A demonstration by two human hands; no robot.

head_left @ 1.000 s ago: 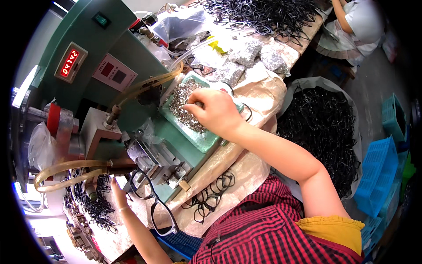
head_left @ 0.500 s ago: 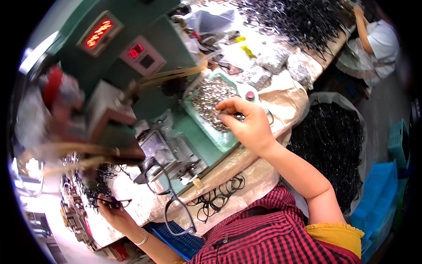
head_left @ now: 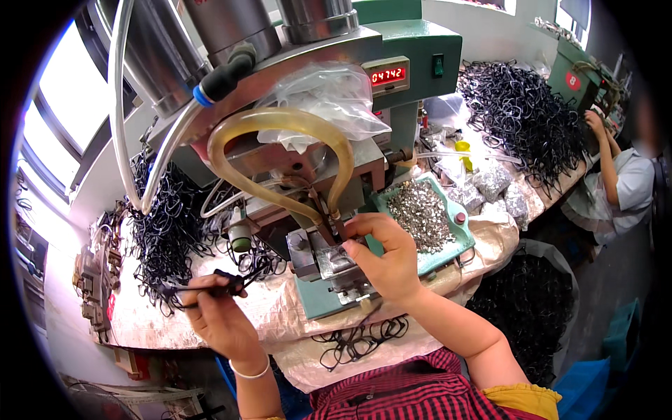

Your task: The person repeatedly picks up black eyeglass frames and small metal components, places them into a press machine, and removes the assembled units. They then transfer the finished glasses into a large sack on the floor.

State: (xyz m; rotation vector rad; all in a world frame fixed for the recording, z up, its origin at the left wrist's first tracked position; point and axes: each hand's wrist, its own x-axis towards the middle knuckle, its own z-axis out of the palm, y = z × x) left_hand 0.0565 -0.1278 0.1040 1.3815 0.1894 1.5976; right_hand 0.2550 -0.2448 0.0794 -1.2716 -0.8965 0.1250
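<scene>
My left hand [head_left: 220, 322], raised over the front left of the bench, is closed round a black eyeglass frame [head_left: 231, 282]. At the work point of a press machine [head_left: 350, 171], my right hand [head_left: 388, 266] pinches with thumb and fingertips right beside the narrow tool. What the pinch holds, if anything, is too small and hidden to make out. Under those fingertips sits a metal fixture [head_left: 336, 260] on a green base. Just right of the right hand stands a light green tray [head_left: 437, 260] holding many small shiny metal pieces [head_left: 420, 213].
Black frames are heaped at the left [head_left: 164, 241] and back right [head_left: 521, 119]. Several more frames [head_left: 360, 339] lie at the front edge. A yellowish hose [head_left: 283, 119] loops before the press. A sack of black parts [head_left: 521, 308] stands right; a co-worker [head_left: 626, 175] sits beyond.
My right hand has left the metal pieces in the tray and moved left to the press. My left hand has risen and come inward with a black frame. The view has turned toward the press.
</scene>
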